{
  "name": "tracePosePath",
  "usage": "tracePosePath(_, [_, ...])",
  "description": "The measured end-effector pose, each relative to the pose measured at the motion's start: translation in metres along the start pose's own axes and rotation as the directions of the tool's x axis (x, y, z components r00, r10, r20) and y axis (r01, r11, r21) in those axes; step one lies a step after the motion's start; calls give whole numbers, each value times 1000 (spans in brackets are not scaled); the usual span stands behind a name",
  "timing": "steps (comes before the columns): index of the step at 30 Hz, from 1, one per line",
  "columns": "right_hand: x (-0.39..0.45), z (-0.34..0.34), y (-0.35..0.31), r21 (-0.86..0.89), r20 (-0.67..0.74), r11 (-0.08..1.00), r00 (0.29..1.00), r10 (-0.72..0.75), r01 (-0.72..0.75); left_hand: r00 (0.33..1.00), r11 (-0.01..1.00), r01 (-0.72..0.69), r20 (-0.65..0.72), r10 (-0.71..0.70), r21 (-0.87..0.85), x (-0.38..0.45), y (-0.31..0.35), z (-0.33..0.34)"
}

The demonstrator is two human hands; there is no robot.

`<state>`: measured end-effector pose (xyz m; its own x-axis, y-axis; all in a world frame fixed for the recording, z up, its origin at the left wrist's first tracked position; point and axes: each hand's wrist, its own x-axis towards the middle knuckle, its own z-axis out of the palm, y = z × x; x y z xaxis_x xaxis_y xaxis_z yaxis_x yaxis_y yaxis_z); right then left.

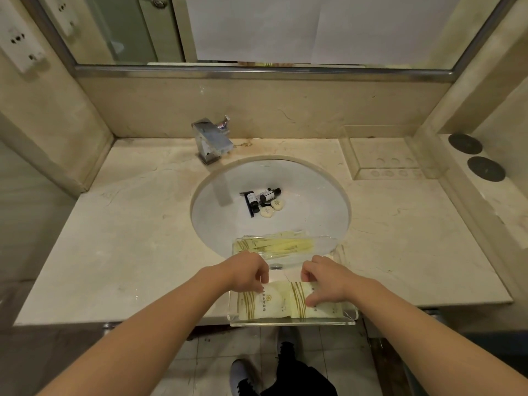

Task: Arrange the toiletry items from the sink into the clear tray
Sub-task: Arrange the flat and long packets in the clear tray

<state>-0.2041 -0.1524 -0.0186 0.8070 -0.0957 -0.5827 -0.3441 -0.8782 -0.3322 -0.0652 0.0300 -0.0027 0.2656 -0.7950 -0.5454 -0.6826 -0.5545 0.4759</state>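
Pinching cream, gold-striped sachets (274,302) flat in the clear acrylic tray (291,322), both the left hand (248,272) and right hand (328,277) grip them; perhaps half remains: dark small bottles (261,197) and pale oval soaps (271,208) lie in the white sink (320,201).

- Dim, warm, yellowish indoor light, fairly even; its source is out of view.
- The white oval sink basin (314,195) is the brightest surface, with a soft grey reflection below the chrome square tap (213,141).
- Shadows are faint and soft-edged on the beige marble counter (128,238).
- Strong wide-angle distortion: the steel-framed mirror (257,30) and the side walls bow outward at the edges.
- Slightly soft detail overall; small print on the packets is unreadable.
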Motion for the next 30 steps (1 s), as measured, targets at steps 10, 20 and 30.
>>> tracePosePath(10, [0,0,-2,-65,12,998,1000,2,-1,998,997,0,-56,4,73,4,1,10])
tracePosePath(20, [8,-11,-8,-69,111,996,991,70,-63,995,997,-41,-91,47,69,5,6,1])
tracePosePath(30, [32,-46,-18,79,-509,997,859,48,-10,724,950,-6,-657,-210,-311,26,-7,-35])
